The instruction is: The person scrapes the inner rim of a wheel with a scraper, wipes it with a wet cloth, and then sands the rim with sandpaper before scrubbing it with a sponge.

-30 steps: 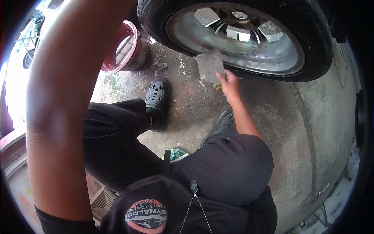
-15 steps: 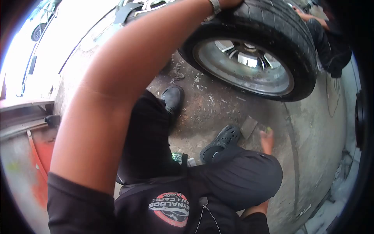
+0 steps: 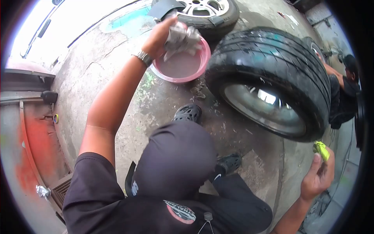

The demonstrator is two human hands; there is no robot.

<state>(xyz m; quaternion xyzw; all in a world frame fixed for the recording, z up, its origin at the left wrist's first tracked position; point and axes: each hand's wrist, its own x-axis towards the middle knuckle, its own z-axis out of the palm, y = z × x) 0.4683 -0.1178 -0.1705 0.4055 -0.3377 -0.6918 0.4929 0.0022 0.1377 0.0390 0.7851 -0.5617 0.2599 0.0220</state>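
My left hand (image 3: 156, 38), with a metal watch at the wrist, is closed on a wet grey-white cloth (image 3: 183, 40). Cloth and hand are over a pink basin (image 3: 180, 80) of murky water, and the cloth hangs down at its far side. On the right, my right hand (image 3: 318, 177) pinches a small crumpled yellow-green piece (image 3: 321, 150) between thumb and fingers. That piece is just below the lower right edge of a wheel with a black tire (image 3: 269, 58), which stands tilted on the floor with its silver inner rim showing.
Behind the basin lies another wheel (image 3: 202, 8) with silver spokes and a dark flat piece (image 3: 165, 8) over its edge. A person (image 3: 343, 87) crouches at the far right. My shoes (image 3: 187, 113) are on the stained concrete floor (image 3: 128, 101); an orange-marked metal structure (image 3: 37, 144) stands left.
My left hand has left the top of the tire and now holds a cloth over the basin. My right hand has come up and outward with the yellow-green piece. The view has shifted.
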